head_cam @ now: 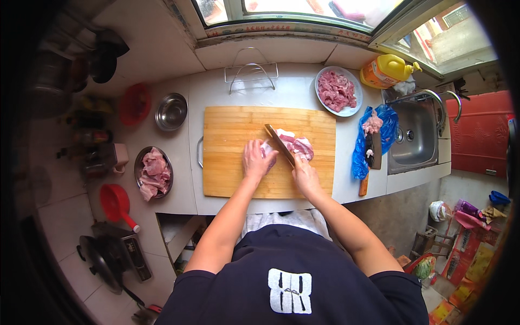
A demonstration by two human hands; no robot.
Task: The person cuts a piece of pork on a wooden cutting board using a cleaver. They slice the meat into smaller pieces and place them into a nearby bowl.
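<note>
A wooden cutting board (227, 134) lies on the white counter in front of me. My left hand (256, 160) presses down on a piece of raw meat (266, 149), which its fingers partly cover. In my right hand (305, 174) is the handle of a knife (279, 144), its blade slanting up and left across the board, between the held piece and more meat. Right of the blade lie cut pieces of pink meat with white fat (301, 147). Whether the edge touches the held piece, I cannot tell.
A plate of sliced meat (336, 91) stands back right, near a yellow jug (388, 71). Blue plastic (359, 156) and a second knife (376, 150) lie beside the sink (414, 150). On the left are a bowl of meat (155, 172), a steel bowl (171, 112) and a red ladle (115, 202).
</note>
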